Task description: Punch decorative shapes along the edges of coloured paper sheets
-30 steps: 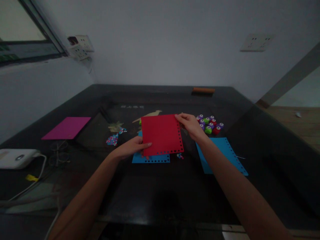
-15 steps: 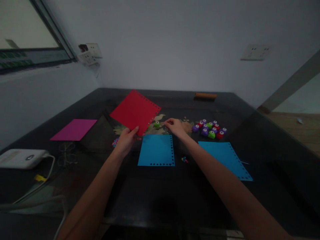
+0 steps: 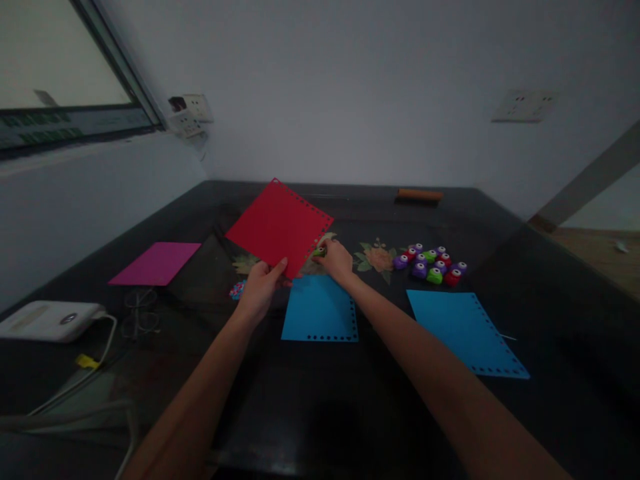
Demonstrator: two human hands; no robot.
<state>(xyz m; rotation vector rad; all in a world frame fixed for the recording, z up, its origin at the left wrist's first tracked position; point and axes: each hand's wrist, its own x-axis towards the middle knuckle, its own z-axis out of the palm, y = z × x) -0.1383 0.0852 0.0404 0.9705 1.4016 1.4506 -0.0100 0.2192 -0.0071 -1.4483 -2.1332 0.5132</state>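
My left hand (image 3: 261, 288) pinches the lower corner of a red sheet of paper (image 3: 277, 230) between thumb and fingers. The sheet is held up at a slant, with a row of punched holes along its upper right edge. My right hand (image 3: 334, 259) is closed on a small green craft punch (image 3: 319, 252), close to the sheet's right edge; its fingers partly cover the punch. Below both hands a blue sheet (image 3: 320, 313) lies on the table, holes along its right and bottom edges. My right forearm crosses over part of it.
Several purple, red and green craft punches (image 3: 434, 265) cluster at the right, above a second punched blue sheet (image 3: 463, 327). A magenta sheet (image 3: 155, 263), glasses (image 3: 140, 313) and a white device with a cable (image 3: 53, 320) lie left. Small paper bits (image 3: 237, 289) sit beside my left hand.
My right hand has moved left and closed on the green craft punch. The red sheet remains in my left hand. The view has shifted slightly, and my forearm now covers a small pile of bits.
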